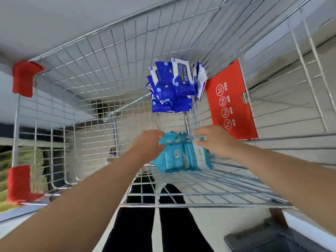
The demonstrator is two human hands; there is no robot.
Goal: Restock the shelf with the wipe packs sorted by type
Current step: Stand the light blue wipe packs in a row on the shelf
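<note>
Teal wipe packs [174, 157] being gathered from the cart [109, 51]; restocking looks barely begun.
At the cart's near end, the left hand [147, 144] and right hand [212, 140] clasp the teal stack from either side. Dark blue wipe packs [169, 88] sit heaped at the cart's far end. No shelf is visible, so both types seemingly remain to be shelved.
</note>
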